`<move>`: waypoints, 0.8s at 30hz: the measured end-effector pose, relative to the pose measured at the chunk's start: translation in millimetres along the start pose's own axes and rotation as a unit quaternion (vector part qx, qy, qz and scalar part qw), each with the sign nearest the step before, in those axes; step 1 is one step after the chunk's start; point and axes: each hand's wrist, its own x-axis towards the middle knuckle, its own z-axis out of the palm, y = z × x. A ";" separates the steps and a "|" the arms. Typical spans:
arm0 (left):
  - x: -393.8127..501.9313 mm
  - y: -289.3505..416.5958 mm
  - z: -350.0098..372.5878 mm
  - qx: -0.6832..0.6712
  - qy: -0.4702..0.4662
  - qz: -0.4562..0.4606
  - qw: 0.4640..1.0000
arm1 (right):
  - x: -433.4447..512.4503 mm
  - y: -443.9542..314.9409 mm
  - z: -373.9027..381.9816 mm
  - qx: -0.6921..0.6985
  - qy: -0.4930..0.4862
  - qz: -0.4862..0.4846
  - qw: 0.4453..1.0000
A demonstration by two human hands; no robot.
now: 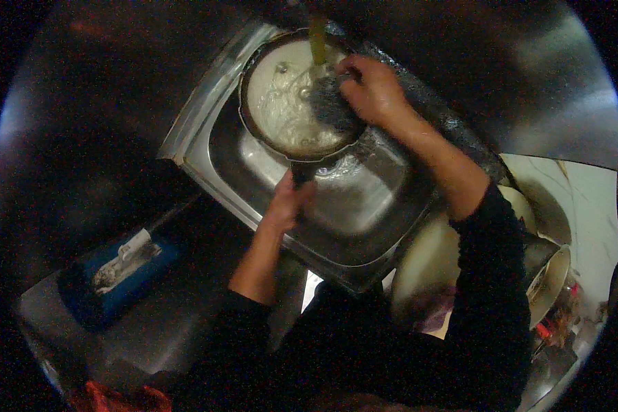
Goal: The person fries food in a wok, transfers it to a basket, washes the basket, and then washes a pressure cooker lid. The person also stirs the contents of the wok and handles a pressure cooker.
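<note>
A round pan (283,113) with water in it is held over the upper part of a stainless steel sink (350,206). My left hand (291,201) grips the pan's dark handle (303,172) below the rim. At the pan's right side, my right hand (368,90) is closed on a dark scouring pad (332,105), blurred, against the pan's inside. From above, a yellowish hose or stream (318,41) comes down at the pan's top edge; which of the two it is, I cannot tell. Water also lies in the sink basin under the pan.
Left of the sink, a blue tray or mat (149,278) bears a whitish object with a white handle (134,244). To the right stand a large pale bowl (427,257), partly behind my sleeve, and a metal pot (551,283). Red cloth (118,399) shows at the lower left.
</note>
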 end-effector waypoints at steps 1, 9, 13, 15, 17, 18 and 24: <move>0.3 1.9 1.3 0.002 0.015 -0.006 1.000 | 3.3 -2.5 13.3 0.007 0.025 -0.030 0.999; -17.9 9.2 -3.7 0.060 0.100 -0.015 0.993 | -20.8 -36.5 122.6 0.091 0.032 -0.167 0.981; -31.6 10.2 -2.4 0.150 0.189 0.049 0.969 | -27.5 -2.4 103.1 -0.024 -0.150 -0.110 0.982; -38.2 12.8 -1.3 0.124 0.213 0.014 0.969 | -24.7 15.4 88.6 0.016 -0.090 -0.106 0.990; -41.4 15.7 1.1 0.097 0.186 0.025 0.977 | -16.6 21.8 85.6 0.041 -0.042 -0.046 0.997; -43.5 17.4 1.6 0.072 0.174 0.017 0.982 | -10.7 20.6 88.6 0.048 -0.010 -0.005 0.999; -54.8 14.0 10.9 0.092 0.159 0.005 0.983 | -28.4 7.7 108.5 -0.042 0.026 -0.076 0.996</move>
